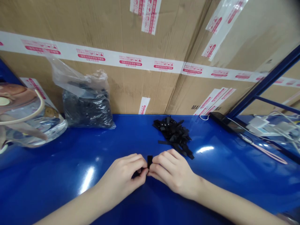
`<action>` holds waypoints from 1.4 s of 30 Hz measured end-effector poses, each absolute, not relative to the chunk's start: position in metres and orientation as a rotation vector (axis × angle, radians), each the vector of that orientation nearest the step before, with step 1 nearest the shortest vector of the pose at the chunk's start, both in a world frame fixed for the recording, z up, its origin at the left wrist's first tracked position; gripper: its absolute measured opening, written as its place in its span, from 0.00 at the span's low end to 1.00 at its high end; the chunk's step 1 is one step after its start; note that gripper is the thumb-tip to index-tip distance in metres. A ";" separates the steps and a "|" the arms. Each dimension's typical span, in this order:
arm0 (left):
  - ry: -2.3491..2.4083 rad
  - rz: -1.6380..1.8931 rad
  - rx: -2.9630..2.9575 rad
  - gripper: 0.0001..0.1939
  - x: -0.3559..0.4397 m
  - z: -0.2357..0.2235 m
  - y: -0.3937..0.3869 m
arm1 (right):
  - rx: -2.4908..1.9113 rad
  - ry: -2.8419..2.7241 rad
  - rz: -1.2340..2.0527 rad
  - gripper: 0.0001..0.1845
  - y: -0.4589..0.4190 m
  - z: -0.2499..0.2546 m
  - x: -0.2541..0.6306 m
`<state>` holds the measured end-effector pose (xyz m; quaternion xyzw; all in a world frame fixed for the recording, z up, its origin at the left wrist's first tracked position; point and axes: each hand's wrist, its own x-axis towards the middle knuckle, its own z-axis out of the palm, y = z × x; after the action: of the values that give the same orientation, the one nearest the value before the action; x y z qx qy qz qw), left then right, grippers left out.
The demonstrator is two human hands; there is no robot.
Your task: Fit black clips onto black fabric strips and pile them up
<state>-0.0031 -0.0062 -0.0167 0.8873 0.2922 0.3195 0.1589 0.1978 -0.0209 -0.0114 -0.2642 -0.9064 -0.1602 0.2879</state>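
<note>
Two bare forearms reach in from the near edge of the view and bring the left hand and right hand together above the blue table. Both hands are curled almost shut, and their fingertips nearly meet as they pinch a small black strip between them. The strip stands upright, with its top showing above the fingers, and a dark bit also shows under the left hand's fingers. Just beyond the right hand, a loose pile of similar black strips lies on the table. Farther left, a clear plastic bag stuffed with more black pieces slumps against tall cardboard boxes sealed with white and red printed tape. At the far left stands a clear plastic container with a cream-coloured rim. At the far right, a dark phone lies near the table's far edge, beside a pink cord and a tangle of white cables. A blue metal frame rises at the right.
</note>
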 end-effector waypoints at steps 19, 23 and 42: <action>0.888 0.957 2.517 0.09 -0.008 -0.012 -0.008 | -0.610 -2.381 -0.434 0.11 -0.018 -0.015 0.199; 0.916 0.956 2.479 0.09 -0.006 -0.012 -0.009 | -0.634 -2.342 -0.424 0.10 -0.021 -0.014 0.195; 1.008 1.048 2.870 0.14 -0.004 -0.019 -0.014 | -0.752 -2.365 -0.402 0.16 -0.023 -0.019 0.187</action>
<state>-0.0042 -0.0145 -0.0193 0.8915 0.3129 0.3255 -0.0380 0.1868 -0.0231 -0.0188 -0.2846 -0.8948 -0.1521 0.3087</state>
